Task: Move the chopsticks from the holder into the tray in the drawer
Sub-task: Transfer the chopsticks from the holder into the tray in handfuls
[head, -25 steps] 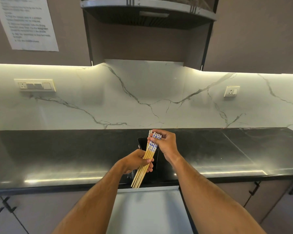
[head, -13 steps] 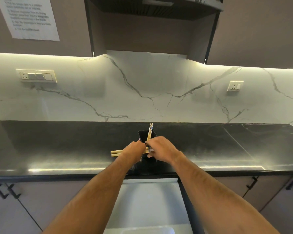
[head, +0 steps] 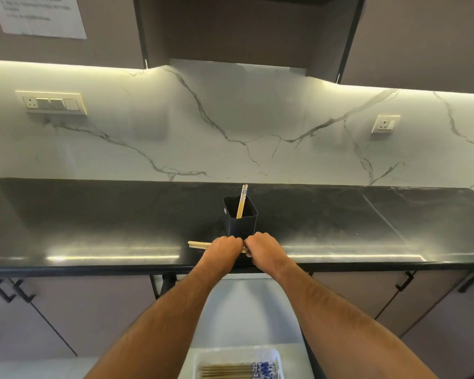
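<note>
Both hands, left hand [head: 225,248] and right hand [head: 263,248], close around a level bundle of pale wooden chopsticks [head: 200,245] by the black square holder [head: 241,224], likely squaring it for the white drawer tray [head: 237,354].

You see a black countertop [head: 93,220] polished to a gloss, throwing back the strip light as bright streaks, with faint dusty scuffs toward its right end. Behind it the backsplash [head: 257,119] looks like smooth white marble with grey veins and a soft sheen. The holder [head: 240,218] is matt black, thin-walled like plastic or card; you cannot tell which. The chopsticks [head: 200,244] gripped in your two hands look like pale bare wood, as do the two standing in the holder. The tray [head: 236,354] below is smooth white plastic, and the cabinet fronts [head: 66,318] are matt grey-brown with black metal-looking handles
</note>
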A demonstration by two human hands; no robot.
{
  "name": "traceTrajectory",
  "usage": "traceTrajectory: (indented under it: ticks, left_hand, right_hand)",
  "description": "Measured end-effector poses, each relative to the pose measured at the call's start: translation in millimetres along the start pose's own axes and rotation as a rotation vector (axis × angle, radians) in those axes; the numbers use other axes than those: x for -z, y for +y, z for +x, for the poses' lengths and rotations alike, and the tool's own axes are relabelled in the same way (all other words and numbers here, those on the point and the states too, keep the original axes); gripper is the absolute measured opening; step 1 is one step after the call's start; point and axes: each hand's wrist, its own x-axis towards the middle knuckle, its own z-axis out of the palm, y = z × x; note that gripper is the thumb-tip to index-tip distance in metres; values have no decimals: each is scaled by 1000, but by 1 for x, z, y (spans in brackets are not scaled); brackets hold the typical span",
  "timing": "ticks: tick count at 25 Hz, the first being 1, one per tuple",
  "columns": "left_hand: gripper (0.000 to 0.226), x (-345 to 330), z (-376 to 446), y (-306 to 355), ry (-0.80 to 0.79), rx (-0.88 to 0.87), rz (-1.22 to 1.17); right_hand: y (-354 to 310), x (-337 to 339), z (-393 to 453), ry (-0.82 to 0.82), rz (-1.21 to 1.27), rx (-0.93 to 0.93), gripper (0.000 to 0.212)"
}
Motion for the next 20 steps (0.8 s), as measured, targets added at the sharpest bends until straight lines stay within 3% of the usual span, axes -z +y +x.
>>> traceTrajectory:
  ticks: [12, 20]
  left_hand:
    - [19, -105, -75, -2, -42, -30, -40]
    - [16, -195, -125, 20, -171, -52, -106]
  right_hand:
    - [11, -101, -65, -165, -44, -25, 19]
    - [2, -190, -125, -269, 29, -3, 13]
